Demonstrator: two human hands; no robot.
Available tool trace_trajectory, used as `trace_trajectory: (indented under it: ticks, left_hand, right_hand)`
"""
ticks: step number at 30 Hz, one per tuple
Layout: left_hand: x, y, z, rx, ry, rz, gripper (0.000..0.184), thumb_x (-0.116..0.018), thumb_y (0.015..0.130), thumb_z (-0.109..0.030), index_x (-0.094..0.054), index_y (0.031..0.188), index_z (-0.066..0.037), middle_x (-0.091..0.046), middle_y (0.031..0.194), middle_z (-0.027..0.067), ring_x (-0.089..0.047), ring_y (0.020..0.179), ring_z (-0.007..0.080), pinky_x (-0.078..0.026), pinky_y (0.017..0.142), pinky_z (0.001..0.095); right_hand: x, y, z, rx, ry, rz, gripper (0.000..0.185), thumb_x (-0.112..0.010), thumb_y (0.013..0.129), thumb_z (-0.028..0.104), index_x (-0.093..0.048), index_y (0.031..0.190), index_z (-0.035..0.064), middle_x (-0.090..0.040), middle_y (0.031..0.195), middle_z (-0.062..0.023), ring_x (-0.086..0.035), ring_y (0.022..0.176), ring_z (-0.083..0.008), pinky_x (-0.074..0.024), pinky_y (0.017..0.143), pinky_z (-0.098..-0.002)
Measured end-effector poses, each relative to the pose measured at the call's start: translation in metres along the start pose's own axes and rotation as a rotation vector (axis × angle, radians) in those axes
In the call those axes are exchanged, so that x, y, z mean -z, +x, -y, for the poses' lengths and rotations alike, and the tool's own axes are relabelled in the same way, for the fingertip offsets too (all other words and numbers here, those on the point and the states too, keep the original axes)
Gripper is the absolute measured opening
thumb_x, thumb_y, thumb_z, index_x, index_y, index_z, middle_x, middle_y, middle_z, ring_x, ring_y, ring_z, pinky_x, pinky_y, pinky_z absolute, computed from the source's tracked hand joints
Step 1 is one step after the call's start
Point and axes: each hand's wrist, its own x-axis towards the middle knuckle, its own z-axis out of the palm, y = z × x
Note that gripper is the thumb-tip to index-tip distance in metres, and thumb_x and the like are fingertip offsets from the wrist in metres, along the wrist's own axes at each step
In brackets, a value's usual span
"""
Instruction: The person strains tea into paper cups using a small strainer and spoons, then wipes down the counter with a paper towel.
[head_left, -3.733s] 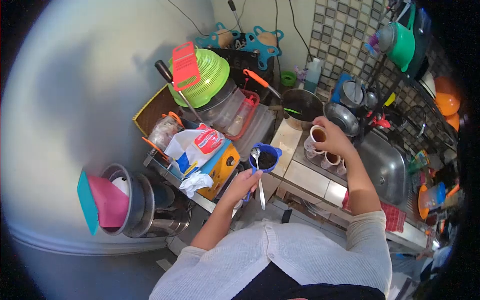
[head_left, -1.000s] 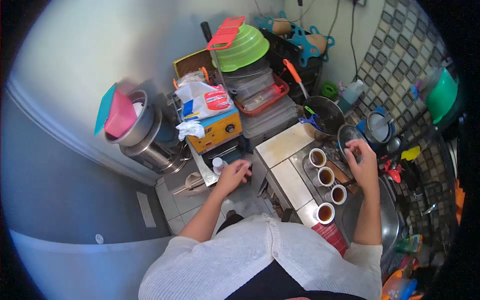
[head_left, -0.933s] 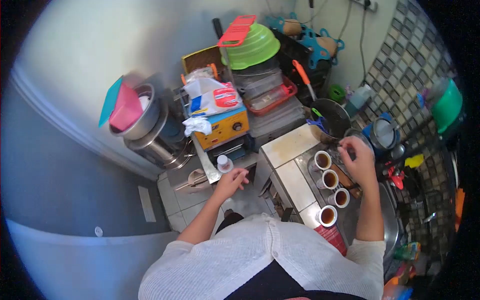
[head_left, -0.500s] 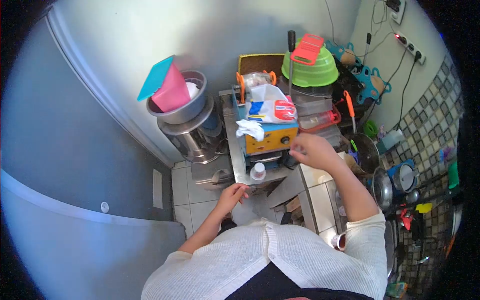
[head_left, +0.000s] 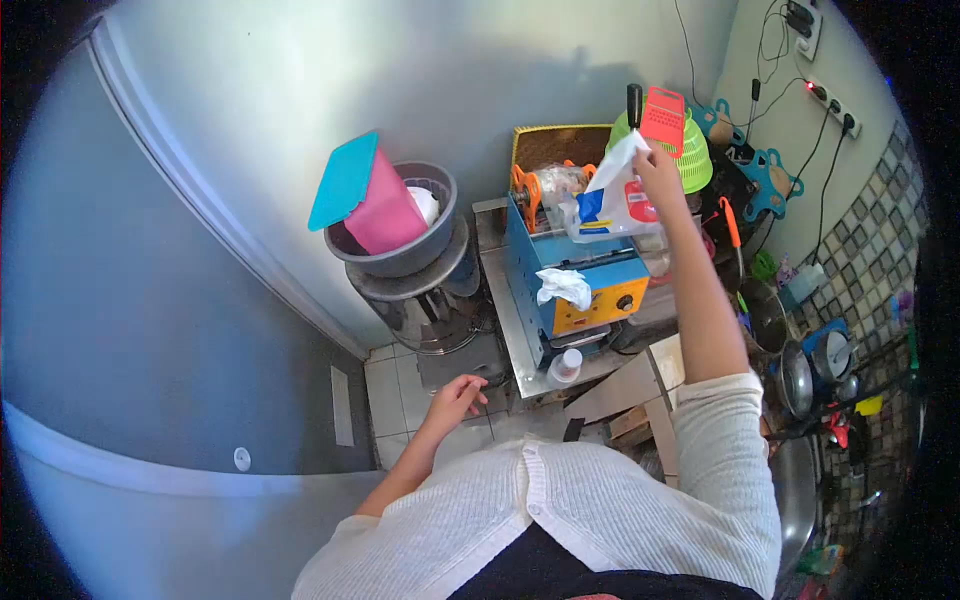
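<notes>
My right hand (head_left: pixel 655 178) pinches the top of a white plastic bag (head_left: pixel 612 205) with blue and red print. The bag hangs from my fingers over the top of a blue box-shaped machine (head_left: pixel 530 262) with a yellow front and a black knob. A roll of clear film (head_left: pixel 560 190) between orange discs sits at the machine's back. Crumpled white tissue or plastic (head_left: pixel 564 287) lies on its front top edge. Below the machine stands a small white-capped bottle (head_left: pixel 565 366). My left hand (head_left: pixel 458 400) hangs in front of my body, fingers loosely bent and apart, with nothing in it.
Left of the machine, a grey basin (head_left: pixel 440 185) holding a pink tub with a teal lid (head_left: pixel 378 200) rests on a steel pot (head_left: pixel 430 310). A green basket (head_left: pixel 697 165) and red grater (head_left: pixel 663 122) stand behind right. Pans (head_left: pixel 795 380) line the right side.
My right hand has moved from beside the machine's knob up to the plastic bag, gripped its top and lifted it. My left hand stays low. The view has shifted slightly.
</notes>
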Motion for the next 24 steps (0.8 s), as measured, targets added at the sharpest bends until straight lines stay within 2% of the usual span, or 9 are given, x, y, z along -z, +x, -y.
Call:
trace_trajectory:
  ticks: [6, 9, 11, 13, 15, 18, 20, 22, 24]
  left_hand:
    - [0.016, 0.027, -0.028, -0.043, 0.099, 0.08, 0.026, -0.048, 0.095, -0.026, -0.059, 0.105, -0.004, -0.061, 0.079, 0.0031, -0.056, 0.069, 0.0072, -0.047, 0.058, 0.023]
    - [0.002, 0.054, -0.074, -0.342, 0.529, 0.067, 0.023, -0.055, 0.089, -0.024, -0.06, 0.106, -0.009, -0.062, 0.087, 0.0048, -0.06, 0.072, 0.0123, -0.048, 0.064, 0.028]
    - [-0.019, 0.073, -0.107, -0.601, 0.634, 0.065, 0.024, -0.059, 0.085, -0.022, -0.061, 0.106, -0.011, -0.059, 0.097, 0.0064, -0.061, 0.075, 0.0186, -0.049, 0.068, 0.0317]
    - [-0.044, 0.086, -0.138, -0.652, 0.619, 0.085, 0.025, -0.06, 0.083, -0.021, -0.061, 0.106, -0.012, -0.057, 0.102, 0.0071, -0.062, 0.076, 0.0224, -0.049, 0.07, 0.0336]
    - [-0.062, 0.102, -0.155, -0.854, 0.84, -0.074, 0.024, -0.061, 0.081, -0.017, -0.062, 0.106, -0.014, -0.055, 0.111, 0.0057, -0.061, 0.086, 0.0231, -0.05, 0.069, 0.0314]
    - [-0.069, 0.132, -0.147, -0.799, 0.97, -0.11, 0.022, -0.062, 0.08, -0.016, -0.064, 0.102, -0.013, -0.058, 0.102, 0.0068, -0.061, 0.08, 0.0242, -0.05, 0.069, 0.0324]
    - [-0.071, 0.137, -0.139, -0.779, 0.848, -0.079, 0.021, -0.063, 0.08, -0.016, -0.065, 0.1, -0.013, -0.059, 0.097, 0.0078, -0.061, 0.077, 0.0239, -0.05, 0.068, 0.0322]
    - [-0.075, 0.13, -0.146, -0.732, 0.63, -0.081, 0.017, -0.065, 0.077, -0.01, -0.066, 0.094, -0.009, -0.061, 0.084, 0.0108, -0.062, 0.072, 0.0226, -0.05, 0.068, 0.0314]
    - [-0.077, 0.127, -0.146, -0.734, 0.474, -0.054, 0.02, -0.066, 0.075, -0.009, -0.065, 0.095, -0.007, -0.061, 0.086, 0.0113, -0.063, 0.073, 0.0221, -0.05, 0.069, 0.0315]
  right_hand:
    - [0.006, -0.011, 0.025, 0.158, -0.396, 0.185, 0.031, -0.061, 0.076, 0.028, -0.063, 0.092, 0.0021, -0.063, 0.077, -0.0186, -0.062, 0.072, -0.032, -0.0479, 0.065, -0.0386]
    - [0.011, -0.015, 0.046, 0.183, -0.527, 0.283, 0.031, -0.063, 0.075, 0.028, -0.064, 0.095, 0.0045, -0.063, 0.077, -0.0188, -0.062, 0.074, -0.0342, -0.0491, 0.067, -0.0396]
    - [0.015, -0.016, 0.076, 0.217, -0.368, -0.096, 0.029, -0.063, 0.076, 0.026, -0.063, 0.096, 0.0051, -0.064, 0.077, -0.0184, -0.063, 0.073, -0.0337, -0.0492, 0.067, -0.0404]
    - [0.013, -0.015, 0.088, 0.212, -0.326, -0.122, 0.023, -0.061, 0.078, 0.023, -0.063, 0.093, 0.0066, -0.063, 0.083, -0.0167, -0.062, 0.077, -0.0333, -0.0487, 0.069, -0.0407]
    - [0.016, -0.009, 0.089, 0.537, -0.442, -0.208, 0.019, -0.061, 0.079, 0.02, -0.063, 0.091, 0.0059, -0.061, 0.088, -0.0157, -0.06, 0.08, -0.0325, -0.048, 0.07, -0.0389]
    - [0.046, -0.03, 0.134, 0.701, -0.331, -0.552, 0.017, -0.06, 0.08, 0.018, -0.061, 0.089, 0.0034, -0.059, 0.09, -0.0132, -0.059, 0.08, -0.0269, -0.0465, 0.068, -0.0359]
    - [0.045, -0.07, 0.138, 0.622, -0.049, -0.482, 0.016, -0.059, 0.082, 0.017, -0.06, 0.088, 0.0014, -0.06, 0.085, -0.0111, -0.058, 0.075, -0.0212, -0.0445, 0.065, -0.0335]
    - [0.032, -0.134, 0.113, 0.013, 0.139, -0.015, 0.013, -0.058, 0.085, 0.016, -0.06, 0.088, 0.003, -0.06, 0.075, -0.0093, -0.058, 0.072, -0.0218, -0.0444, 0.067, -0.0332]
    - [0.007, -0.173, 0.077, 0.211, -0.038, 0.131, 0.014, -0.064, 0.074, 0.01, -0.06, 0.087, 0.0048, -0.059, 0.095, -0.0136, -0.059, 0.086, -0.0271, -0.0458, 0.074, -0.0352]
